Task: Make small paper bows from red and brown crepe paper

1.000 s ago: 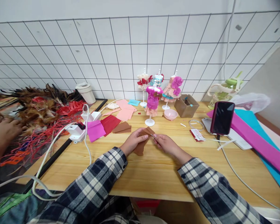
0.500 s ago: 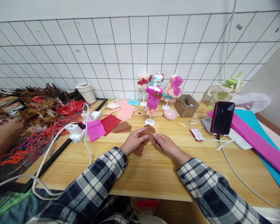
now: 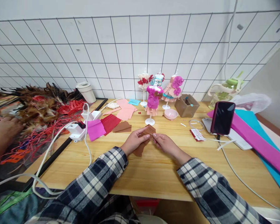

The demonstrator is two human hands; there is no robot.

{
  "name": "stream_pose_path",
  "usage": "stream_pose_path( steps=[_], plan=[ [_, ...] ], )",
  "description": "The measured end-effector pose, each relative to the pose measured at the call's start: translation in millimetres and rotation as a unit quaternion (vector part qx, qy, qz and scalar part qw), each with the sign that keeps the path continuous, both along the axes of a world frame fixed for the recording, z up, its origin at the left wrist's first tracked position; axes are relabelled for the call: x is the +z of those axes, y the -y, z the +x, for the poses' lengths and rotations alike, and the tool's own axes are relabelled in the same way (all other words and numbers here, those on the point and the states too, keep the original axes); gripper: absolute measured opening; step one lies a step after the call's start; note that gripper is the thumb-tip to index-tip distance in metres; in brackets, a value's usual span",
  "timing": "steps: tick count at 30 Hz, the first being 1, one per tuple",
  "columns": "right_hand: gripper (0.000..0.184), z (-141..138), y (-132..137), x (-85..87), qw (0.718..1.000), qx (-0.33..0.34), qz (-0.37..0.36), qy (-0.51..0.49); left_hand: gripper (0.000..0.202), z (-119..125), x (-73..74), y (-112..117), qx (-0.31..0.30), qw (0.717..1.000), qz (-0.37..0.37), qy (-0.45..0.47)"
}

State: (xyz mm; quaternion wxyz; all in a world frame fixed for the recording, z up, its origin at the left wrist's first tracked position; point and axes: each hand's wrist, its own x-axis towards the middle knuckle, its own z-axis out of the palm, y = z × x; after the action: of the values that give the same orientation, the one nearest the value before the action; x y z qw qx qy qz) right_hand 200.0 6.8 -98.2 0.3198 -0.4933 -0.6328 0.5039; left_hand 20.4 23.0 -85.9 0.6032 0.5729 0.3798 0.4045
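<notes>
- Wood-grain bench (image 3: 154,180), set against a white tiled wall (image 3: 137,31).
- Left hand (image 3: 134,140): grip clamped on a piece of brown paper (image 3: 138,151). Paper position: midway between left and right edges, back from the front edge.
- Right hand (image 3: 164,142): grip clamped on a thin metal tool (image 3: 151,134). Tool tip meets the brown paper; the exact tool type cannot be told.
- Left side, near the black bar along the edge: white power adapters (image 3: 76,133), then magenta paper (image 3: 94,130), red paper (image 3: 110,123) and folded brown paper (image 3: 122,128) in a row.
- Beyond the left edge: a co-worker's hand (image 3: 7,129) beside a heap of feathers (image 3: 42,107).
- Right side: upright phone (image 3: 222,118); magenta sheet (image 3: 266,146) slanting to the right edge.
- Just behind the hands: dress form (image 3: 152,101) in magenta and pink, upright on a white base.
- Behind and right of it: pink bowl (image 3: 170,115), then a cardboard box (image 3: 189,109).
- Back edge: three further dress forms (image 3: 174,87); lidded cup (image 3: 86,93) near the back left corner; green-lidded bottle (image 3: 221,93) toward the back right corner.
</notes>
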Motion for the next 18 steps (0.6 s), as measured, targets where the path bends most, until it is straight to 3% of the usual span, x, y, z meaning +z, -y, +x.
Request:
stream_pose_path(
  steps=[6, 18],
  plan=[
    [0.051, -0.5, 0.3, 0.1, 0.999, 0.003, 0.037, 0.013, 0.064, 0.5, 0.4, -0.5, 0.023, 1.0, 0.018, 0.005],
    [0.05, -4.4, 2.3, -0.7, 0.999, -0.015, -0.022, -0.025, 0.067, 2.1, -2.6, 0.7, 0.009, 0.999, 0.002, 0.041]
  ],
)
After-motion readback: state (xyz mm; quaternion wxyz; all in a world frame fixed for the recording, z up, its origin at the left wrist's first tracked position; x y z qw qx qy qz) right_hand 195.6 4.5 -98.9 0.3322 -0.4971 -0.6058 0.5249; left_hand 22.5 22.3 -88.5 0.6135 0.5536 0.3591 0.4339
